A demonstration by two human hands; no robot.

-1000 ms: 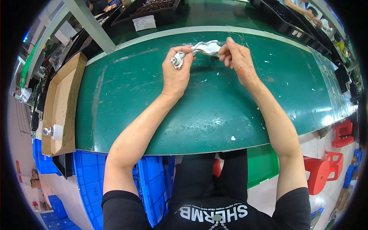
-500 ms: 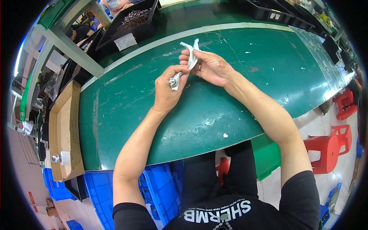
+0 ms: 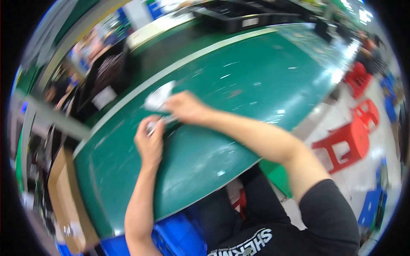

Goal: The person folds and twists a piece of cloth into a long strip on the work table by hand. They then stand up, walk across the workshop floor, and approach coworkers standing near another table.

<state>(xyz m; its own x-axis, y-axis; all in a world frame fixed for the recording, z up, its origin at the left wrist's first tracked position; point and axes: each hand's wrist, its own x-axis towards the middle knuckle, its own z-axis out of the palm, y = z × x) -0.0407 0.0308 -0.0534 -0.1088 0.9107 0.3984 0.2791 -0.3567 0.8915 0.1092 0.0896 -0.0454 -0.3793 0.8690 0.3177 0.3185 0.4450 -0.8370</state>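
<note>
My right hand (image 3: 187,106) is closed on a white cloth (image 3: 159,98), which fans out beyond the fingertips above the green tabletop. Just below and to its left, my left hand (image 3: 149,141) is closed around a small silvery-grey thing (image 3: 151,127); its kind is smeared by motion. A greyish strip spans the gap between the hands, and I cannot tell whether it is cloth or part of the held thing.
The green worktable (image 3: 239,102) curves around me. An open cardboard box (image 3: 64,183) at its left holds a shiny knob-like piece (image 3: 67,231). Black bins (image 3: 106,77) line the far side. Red stools (image 3: 346,145) stand on the floor at right.
My view has swung, so the scene appears turned and blurred. My right hand has moved away from my left, and the cloth has gone from a twisted strip to a spread fan.
</note>
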